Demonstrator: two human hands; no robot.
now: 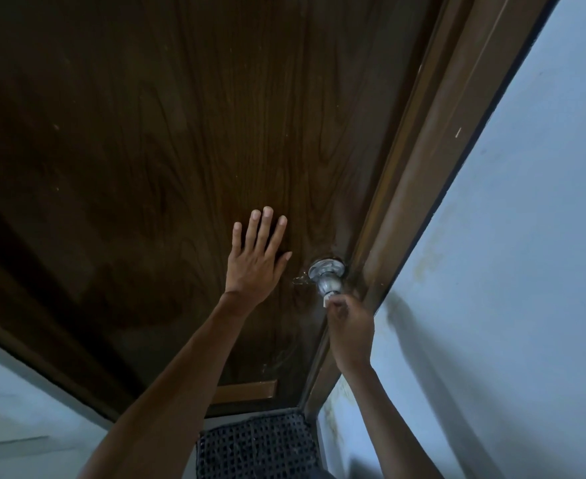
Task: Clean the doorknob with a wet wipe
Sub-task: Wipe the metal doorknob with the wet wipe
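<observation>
Head view, looking down the face of a dark wood door (146,150).

Doorknob (326,279): round, metal, on a round metal plate. It sits at the door's right edge, just beside the brown door frame (433,167).

Left hand (255,261): released, with the fingers straight and spread and the palm flat on the door panel. It is near the knob on its left and not touching it.

Right hand (348,326): fingers curled, grasping a wad of white wet wipe (328,300). Only a sliver of it shows past the fingertips, and that sliver touches the near end of the knob.

Surroundings: pale wall (526,271) right of the frame, dark woven mat (257,447) on the floor at the door's foot.

Judgement: the step in hand is the wiping itself. The wipe meets only the knob's front face; the sides, neck and plate are uncovered, so most of the surface looks not yet done.

Notes for doing it well:
- Open the wad so the wipe wraps round the knob rather than dabbing at one spot
- Twist the wrist to carry the wipe round the whole circumference, then work back along the neck to the plate — grime likely collects in that groove
- Brace the door with the flat left palm so pressure on the knob does not swing or rattle it
- Refold to a fresh wet face if the wipe greys

Risk: the latch may turn with the knob, so press lightly — rub, don't crank
</observation>
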